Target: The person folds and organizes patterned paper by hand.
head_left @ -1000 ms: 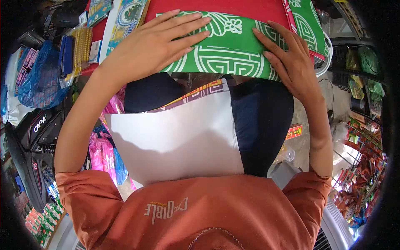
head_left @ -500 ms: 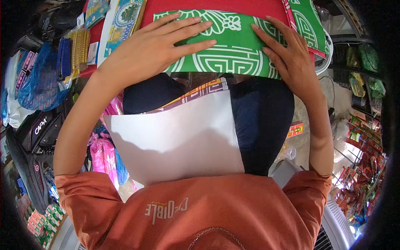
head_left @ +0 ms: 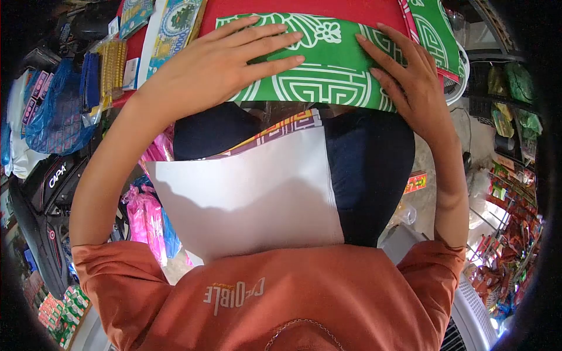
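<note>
A green sheet with white patterns (head_left: 322,82) lies folded over a red surface in front of me. My left hand (head_left: 228,58) rests on its left part, palm down and fingers spread. On the sheet's right part lies my right hand (head_left: 407,76), its fingers apart and slightly bent. Neither hand grips anything. White sheets (head_left: 252,199) lie on my lap, with purple and yellow patterned paper (head_left: 287,130) showing at their upper edge.
Banknote-patterned packets (head_left: 172,35) lie at the upper left. Left of me are a blue plastic bag (head_left: 61,117), pink packages (head_left: 145,216) and a black motorbike part marked CAPA (head_left: 50,187). Racks with red packets (head_left: 497,263) stand at the right.
My left forearm and elbow have shifted slightly outward to the left. Both hands stay in almost the same places on the green sheet.
</note>
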Motion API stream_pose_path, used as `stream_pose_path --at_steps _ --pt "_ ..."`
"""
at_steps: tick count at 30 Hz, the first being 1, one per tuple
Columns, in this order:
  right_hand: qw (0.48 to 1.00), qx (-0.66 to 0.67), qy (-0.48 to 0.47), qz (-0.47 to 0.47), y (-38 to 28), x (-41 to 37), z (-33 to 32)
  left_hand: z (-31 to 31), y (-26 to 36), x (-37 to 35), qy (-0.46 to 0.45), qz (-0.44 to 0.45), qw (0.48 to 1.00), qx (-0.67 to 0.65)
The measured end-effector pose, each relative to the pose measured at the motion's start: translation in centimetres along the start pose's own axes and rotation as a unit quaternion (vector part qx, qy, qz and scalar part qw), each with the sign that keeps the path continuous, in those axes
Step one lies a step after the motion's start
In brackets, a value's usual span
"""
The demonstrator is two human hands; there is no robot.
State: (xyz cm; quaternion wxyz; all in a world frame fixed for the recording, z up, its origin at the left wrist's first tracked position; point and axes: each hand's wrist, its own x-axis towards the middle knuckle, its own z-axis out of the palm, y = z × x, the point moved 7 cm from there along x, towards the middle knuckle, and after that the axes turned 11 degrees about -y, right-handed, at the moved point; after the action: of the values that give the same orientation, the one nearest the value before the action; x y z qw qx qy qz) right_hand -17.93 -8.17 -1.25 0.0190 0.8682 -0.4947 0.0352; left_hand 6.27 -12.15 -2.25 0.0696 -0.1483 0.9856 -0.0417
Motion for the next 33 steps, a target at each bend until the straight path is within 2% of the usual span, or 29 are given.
stream_pose_path --at_steps 9,12,18,24,26,29,33 --pt "1.0 -0.003 -0.004 0.001 -0.1 -0.1 0.0 -0.2 0.3 0.2 0.008 0.022 1.0 -0.013" --pt "1.0 0.0 -0.003 0.005 -0.1 0.0 0.0 0.6 0.2 0.4 0.005 0.033 0.998 -0.053" --pt "1.0 -0.005 -0.007 0.005 -0.3 0.0 0.0 -0.8 1.4 1.3 0.003 -0.002 0.993 -0.121" --pt "1.0 -0.026 -0.01 0.007 -0.5 0.0 -0.3 -0.6 2.2 1.5 0.029 -0.023 0.997 -0.068" --pt "0.999 -0.029 -0.011 0.004 -0.8 0.0 -0.6 0.0 2.3 1.6 0.036 -0.021 0.992 -0.117" --pt "0.999 -0.043 -0.028 -0.014 -2.0 0.4 -0.8 0.2 2.4 1.7 0.04 -0.019 0.989 -0.144" --pt "0.997 0.011 -0.022 -0.069 -4.6 2.3 -0.4 0.2 2.4 1.7 0.037 -0.011 0.986 -0.162"
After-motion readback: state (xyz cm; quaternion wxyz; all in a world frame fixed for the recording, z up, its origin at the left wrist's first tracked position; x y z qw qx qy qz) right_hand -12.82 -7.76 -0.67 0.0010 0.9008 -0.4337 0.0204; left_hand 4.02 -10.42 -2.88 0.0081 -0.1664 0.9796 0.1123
